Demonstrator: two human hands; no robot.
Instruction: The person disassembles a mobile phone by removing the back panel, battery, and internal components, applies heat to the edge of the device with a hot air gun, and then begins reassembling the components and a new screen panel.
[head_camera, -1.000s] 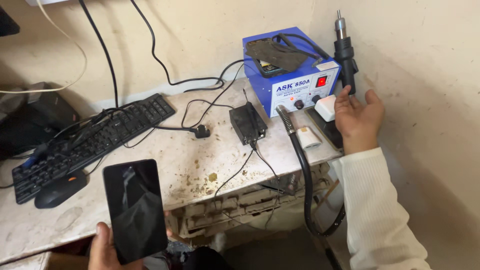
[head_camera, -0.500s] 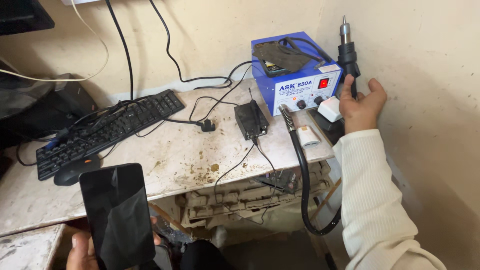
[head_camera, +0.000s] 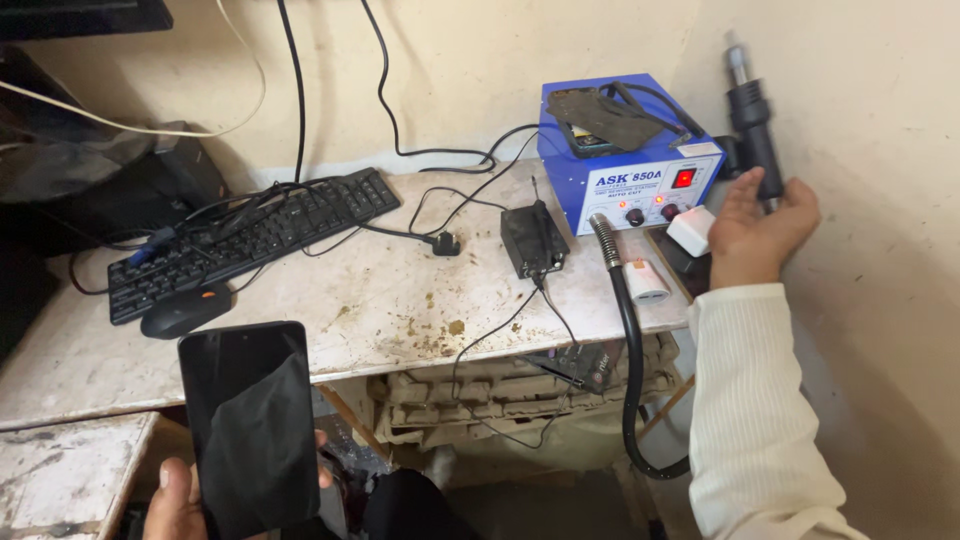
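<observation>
My left hand (head_camera: 180, 495) holds a black smartphone (head_camera: 250, 425) upright at the lower left, its dark screen facing me. My right hand (head_camera: 757, 228) is at the right end of the worn table (head_camera: 370, 300), fingers curling around the black hot-air gun handle (head_camera: 752, 120), which stands nozzle-up beside the blue rework station (head_camera: 625, 165). A thick black hose (head_camera: 630, 350) runs from the station's front down below the table edge. The grip on the handle looks loose.
A black keyboard (head_camera: 250, 235) and mouse (head_camera: 185, 308) lie at the left. A small black adapter (head_camera: 532, 238), a plug (head_camera: 445, 243) and loose cables cross the middle. White adapters (head_camera: 690, 230) sit by the station. The wall is close on the right.
My right hand has moved from the station's front up to the hot-air gun handle. The phone in my left hand has shifted slightly as the view moved.
</observation>
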